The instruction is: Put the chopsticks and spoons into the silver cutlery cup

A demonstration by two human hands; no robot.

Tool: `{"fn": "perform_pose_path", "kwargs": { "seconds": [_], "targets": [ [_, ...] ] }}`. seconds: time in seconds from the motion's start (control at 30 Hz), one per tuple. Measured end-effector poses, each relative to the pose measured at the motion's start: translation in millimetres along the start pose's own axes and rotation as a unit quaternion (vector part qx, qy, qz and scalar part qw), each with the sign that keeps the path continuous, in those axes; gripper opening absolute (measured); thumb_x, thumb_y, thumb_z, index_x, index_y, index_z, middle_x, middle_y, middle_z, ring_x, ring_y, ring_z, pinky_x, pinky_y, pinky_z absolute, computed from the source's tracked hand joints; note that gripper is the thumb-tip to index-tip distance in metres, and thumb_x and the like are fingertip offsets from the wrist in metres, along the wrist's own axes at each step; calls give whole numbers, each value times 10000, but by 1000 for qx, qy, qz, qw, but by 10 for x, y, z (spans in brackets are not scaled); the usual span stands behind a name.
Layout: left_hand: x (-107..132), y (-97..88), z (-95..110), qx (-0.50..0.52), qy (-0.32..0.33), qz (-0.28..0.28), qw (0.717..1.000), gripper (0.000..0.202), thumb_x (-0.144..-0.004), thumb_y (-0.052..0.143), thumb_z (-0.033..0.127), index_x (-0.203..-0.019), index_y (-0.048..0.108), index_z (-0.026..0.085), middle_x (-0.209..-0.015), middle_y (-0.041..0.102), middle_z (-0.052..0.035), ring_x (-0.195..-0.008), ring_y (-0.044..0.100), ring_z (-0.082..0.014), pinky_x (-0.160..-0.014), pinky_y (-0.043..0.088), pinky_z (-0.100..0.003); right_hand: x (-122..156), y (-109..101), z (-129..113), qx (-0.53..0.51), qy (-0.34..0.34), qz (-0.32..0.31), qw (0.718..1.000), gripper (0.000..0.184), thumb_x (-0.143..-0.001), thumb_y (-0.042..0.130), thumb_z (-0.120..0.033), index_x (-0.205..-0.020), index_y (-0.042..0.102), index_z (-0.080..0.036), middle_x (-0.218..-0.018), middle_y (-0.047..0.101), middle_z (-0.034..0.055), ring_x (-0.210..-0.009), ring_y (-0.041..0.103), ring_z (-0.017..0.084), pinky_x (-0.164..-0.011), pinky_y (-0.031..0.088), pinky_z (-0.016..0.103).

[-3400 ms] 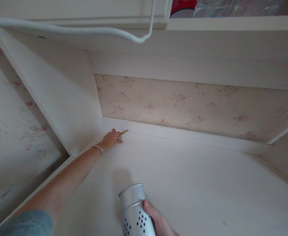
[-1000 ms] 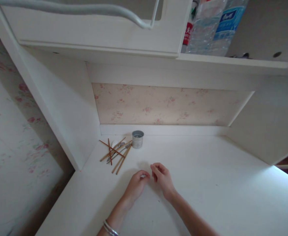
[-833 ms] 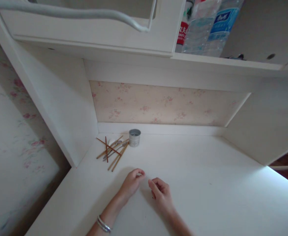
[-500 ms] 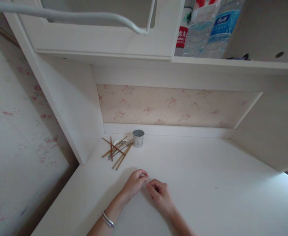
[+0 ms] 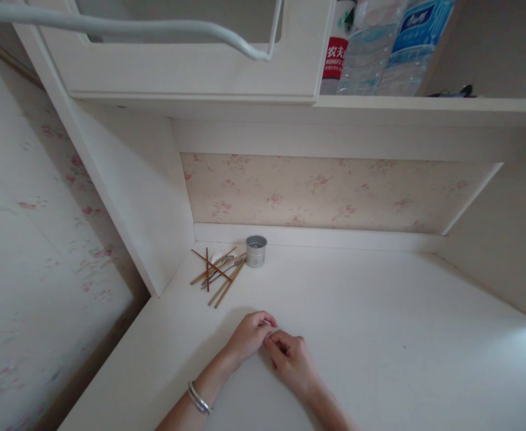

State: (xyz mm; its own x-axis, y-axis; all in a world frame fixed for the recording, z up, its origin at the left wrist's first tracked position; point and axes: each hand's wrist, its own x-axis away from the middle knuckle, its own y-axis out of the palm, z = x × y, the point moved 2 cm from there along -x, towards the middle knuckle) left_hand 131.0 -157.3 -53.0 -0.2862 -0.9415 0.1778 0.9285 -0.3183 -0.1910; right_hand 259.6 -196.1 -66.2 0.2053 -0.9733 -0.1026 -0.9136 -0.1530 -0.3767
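My left hand (image 5: 250,336) and my right hand (image 5: 291,358) meet over the front middle of the white desk (image 5: 357,311). Both have curled fingers, thumb and fingertips pinched together. Whatever lies between the fingertips, if anything, is too small to make out. Silver bangles (image 5: 199,398) circle my left wrist. Beyond my left hand, several wooden chopsticks (image 5: 224,291) lie crossed in a loose pile with metal spoons (image 5: 238,261). Beside the pile, a grey perforated metal cup (image 5: 256,252) stands upright near the back edge.
Overhead is a white cabinet (image 5: 191,75) with a pale curved bar (image 5: 132,29) in front. Its open shelf (image 5: 425,104) holds water bottles (image 5: 371,51). White side panels (image 5: 132,179) bound the desk, and flowered wallpaper (image 5: 317,188) covers the back.
My two hands have come closer, so the fingertips now touch or overlap. The view has shifted slightly; the cup and chopsticks stay where they were.
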Motion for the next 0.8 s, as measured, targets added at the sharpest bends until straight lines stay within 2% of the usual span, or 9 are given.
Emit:
{"fn": "perform_pose_path", "kwargs": {
  "seconds": [0.17,0.3,0.5,0.8],
  "targets": [
    [-21,2,-33,-17,21,0,1000,213,-700,508,212,-829,666,147,-705,628,-2,-690,561,-151,-648,396,-253,10,1,-38,41,-1,-18,999,332,-891,492,-306,-595,564,-172,-504,477,-47,-471,360,82,-473,235,219],
    [-14,14,-35,-16,17,-1,1000,215,-708,514,218,-848,663,149,-682,607,11,-665,551,-144,-633,394,-248,19,14,-38,68,-12,-26,997,280,-863,501,-255,-610,586,-170,-514,491,-46,-479,358,81,-477,225,216],
    [-13,32,-43,-25,17,4,1000,216,-710,514,215,-850,662,146,-639,574,24,-622,526,-135,-608,384,-244,31,22,-12,90,-31,-23,995,241,-854,510,-232,-652,628,-169,-529,497,-49,-486,356,79,-482,219,213],
    [-33,41,-77,-57,33,10,998,238,-713,505,220,-862,676,149,-758,652,-15,-732,589,-163,-693,431,-259,48,20,-10,124,-44,-21,991,223,-836,511,-203,-640,611,-166,-532,467,-55,-492,368,77,-494,221,210]
  ]
}}
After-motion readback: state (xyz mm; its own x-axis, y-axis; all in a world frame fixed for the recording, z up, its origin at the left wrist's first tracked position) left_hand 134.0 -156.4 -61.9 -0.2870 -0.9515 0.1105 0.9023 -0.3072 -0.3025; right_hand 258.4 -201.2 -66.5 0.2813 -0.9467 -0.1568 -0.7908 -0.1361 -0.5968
